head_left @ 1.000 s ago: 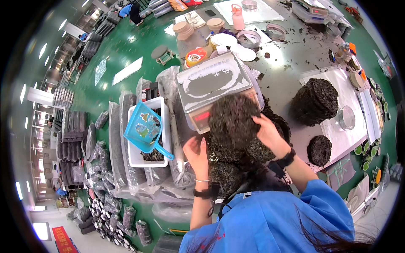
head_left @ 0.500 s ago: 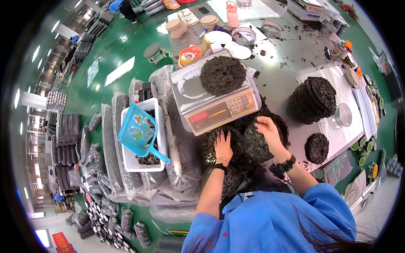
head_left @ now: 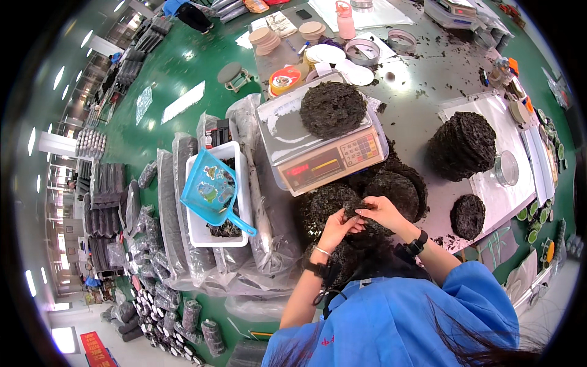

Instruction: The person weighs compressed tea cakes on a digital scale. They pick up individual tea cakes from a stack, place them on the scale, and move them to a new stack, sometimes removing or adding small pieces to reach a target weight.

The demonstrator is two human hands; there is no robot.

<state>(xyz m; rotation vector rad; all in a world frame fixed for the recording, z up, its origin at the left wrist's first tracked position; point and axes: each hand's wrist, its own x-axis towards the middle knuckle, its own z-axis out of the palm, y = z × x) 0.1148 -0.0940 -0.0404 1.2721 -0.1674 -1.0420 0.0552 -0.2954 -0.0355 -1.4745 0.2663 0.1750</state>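
The person's left hand (head_left: 335, 229) and right hand (head_left: 379, 211) meet over a heap of dark dried seaweed (head_left: 367, 202) right in front of them. The fingertips of both hands are pressed together, pinching a small clump of seaweed (head_left: 354, 212) between them. It looks like the picking and pulling step, getting a little bit loose from the heap. Just behind the heap stands a weighing scale (head_left: 318, 153) with a round seaweed cake (head_left: 333, 109) on its pan. A likely next move calls for a soft pull, so that only a little comes away.
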